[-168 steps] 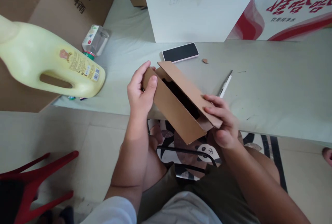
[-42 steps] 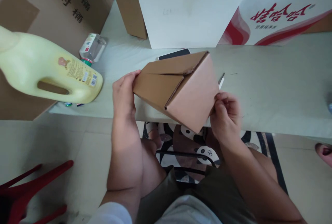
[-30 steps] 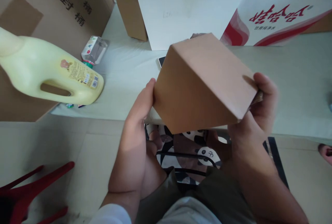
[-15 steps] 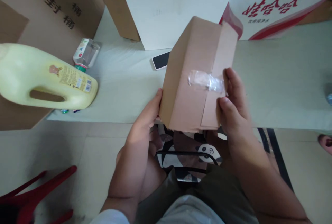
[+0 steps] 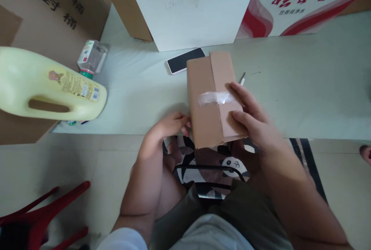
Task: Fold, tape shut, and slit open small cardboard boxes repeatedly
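Note:
A small brown cardboard box (image 5: 204,122) sits at the table's front edge, its near end jutting slightly past it. A strip of clear tape (image 5: 216,98) crosses the seam between its flaps. My right hand (image 5: 255,120) grips the box's right side, thumb and fingers on the top flap and edge. On the lower left side, my left hand (image 5: 174,123) has its fingers bent against the box, with their tips partly hidden. Just behind the box lie a phone (image 5: 185,60) and, by my right fingertips, a slim pointed tool (image 5: 242,78), mostly covered.
A pale yellow jug (image 5: 78,84) and a clear bottle with a green cap (image 5: 92,57) lie on the left beside a big carton (image 5: 58,18). White boxes (image 5: 194,10) line the back of the green-covered table (image 5: 304,87). A red stool (image 5: 58,211) stands lower left.
The box has come down onto the table and turned flatter, uncovering more of the phone and the slim tool. My left hand has shifted its fingers lower on the box's side.

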Demonstrator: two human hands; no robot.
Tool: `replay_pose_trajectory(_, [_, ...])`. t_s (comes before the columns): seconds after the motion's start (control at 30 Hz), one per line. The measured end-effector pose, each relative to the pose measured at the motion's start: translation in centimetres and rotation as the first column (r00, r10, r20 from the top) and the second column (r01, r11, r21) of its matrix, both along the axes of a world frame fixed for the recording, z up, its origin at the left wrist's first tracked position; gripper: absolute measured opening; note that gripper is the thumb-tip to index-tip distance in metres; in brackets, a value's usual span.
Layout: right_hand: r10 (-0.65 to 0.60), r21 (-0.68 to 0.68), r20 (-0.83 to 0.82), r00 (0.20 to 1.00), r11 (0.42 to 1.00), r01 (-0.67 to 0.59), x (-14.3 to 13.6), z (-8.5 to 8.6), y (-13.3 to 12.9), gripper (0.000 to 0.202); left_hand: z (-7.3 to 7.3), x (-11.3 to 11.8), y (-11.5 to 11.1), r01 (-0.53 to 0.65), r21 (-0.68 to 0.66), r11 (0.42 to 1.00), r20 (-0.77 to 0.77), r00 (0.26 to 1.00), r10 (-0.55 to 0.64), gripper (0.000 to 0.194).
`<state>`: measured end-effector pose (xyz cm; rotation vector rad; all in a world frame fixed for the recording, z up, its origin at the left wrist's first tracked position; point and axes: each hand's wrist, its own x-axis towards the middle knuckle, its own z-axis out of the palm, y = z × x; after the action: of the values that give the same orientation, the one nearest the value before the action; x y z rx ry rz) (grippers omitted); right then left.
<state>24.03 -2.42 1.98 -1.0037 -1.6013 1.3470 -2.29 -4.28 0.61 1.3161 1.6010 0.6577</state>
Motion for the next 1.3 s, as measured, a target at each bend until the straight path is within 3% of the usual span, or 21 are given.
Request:
replay_pose_trajectory(0.07, [0.033,-0.087,0.012,0.999,0.996,-0.031,-0.5,0.3,-0.2,0.06,-0.1,-0.2,0.3,-0.029,-0.013,0.999,-0.069,0.997,0.028,0.03])
replay_pose_trajectory(0.13, [0.046,-0.163,0.024,0.999,0.986,-0.041,-1.1,0.6,-0.4,0.059,0.3,-0.3,0.6,-0.169,0.132,0.977,-0.084,0.98,0.181,0.029])
replay_pose_trajectory(0.2, [0.044,-0.209,0.011,0.999,0.977,-0.041,-1.5,0.9,-0.6,0.056,0.8,-0.3,0.9,-0.319,0.353,0.88,-0.015,0.938,0.346,0.023])
replay_pose_trajectory(0.27, [0.028,-0.215,-0.012,1.0,0.976,-0.03,-1.8,1.0,-0.6,0.051,0.9,-0.3,1.0,-0.38,0.447,0.81,0.054,0.915,0.399,0.02])
replay_pose_trajectory(0.37, [0.025,-0.197,-0.035,0.999,0.98,-0.031,-1.8,0.8,-0.5,0.042,0.5,-0.4,1.0,-0.324,0.555,0.766,0.074,0.936,0.343,0.034])
replay_pose_trajectory(0.47, [0.064,-0.161,-0.052,0.997,0.984,-0.072,-1.8,0.2,-0.4,0.041,0.1,-0.2,1.0,-0.127,0.72,0.682,-0.034,0.976,0.217,0.054])
replay_pose_trajectory(0.53, [0.077,-0.133,-0.051,0.996,0.988,-0.083,-1.8,-0.2,-0.5,0.041,0.0,-0.1,1.0,0.009,0.772,0.636,-0.137,0.979,0.153,0.054])
replay_pose_trajectory(0.6, [0.039,-0.094,-0.044,0.998,0.995,-0.043,-1.7,-0.8,-0.5,0.04,-0.2,0.0,1.2,0.071,0.786,0.614,-0.181,0.976,0.119,0.047])
replay_pose_trajectory(0.67, [-0.09,-0.029,0.007,0.996,0.995,0.091,-1.3,-1.4,-0.2,0.039,-0.4,0.0,1.3,0.07,0.796,0.601,-0.174,0.978,0.117,0.041])
replay_pose_trajectory(0.73, [-0.284,0.091,0.169,0.944,0.958,0.272,-0.6,-2.0,0.6,0.039,-0.7,0.0,1.3,0.049,0.81,0.585,-0.157,0.978,0.135,0.039])
replay_pose_trajectory(0.83, [-0.436,0.291,0.511,0.741,0.899,0.328,0.8,-3.3,2.0,0.043,-1.0,-0.1,1.2,0.026,0.823,0.568,-0.14,0.977,0.158,0.038])
replay_pose_trajectory(0.97, [-0.376,0.361,0.756,0.536,0.922,0.139,1.7,-5.2,2.7,0.061,-1.1,-0.1,1.1,-0.005,0.833,0.554,-0.1,0.982,0.158,0.035])
replay_pose_trajectory(1.07, [-0.34,0.345,0.831,0.441,0.936,0.071,1.8,-5.6,2.5,0.049,-1.0,-0.2,1.1,0.014,0.821,0.571,-0.129,0.978,0.161,0.037])
replay_pose_trajectory(1.17, [-0.321,0.313,0.842,0.434,0.945,0.092,1.7,-5.1,2.5,0.031,-1.0,-0.3,1.1,0.023,0.833,0.552,-0.134,0.978,0.161,0.037])
replay_pose_trajectory(1.3, [-0.298,0.21,0.811,0.504,0.952,0.224,1.5,-3.8,2.8,0.016,-1.1,-0.4,1.0,0.014,0.849,0.528,-0.11,0.982,0.151,0.036])
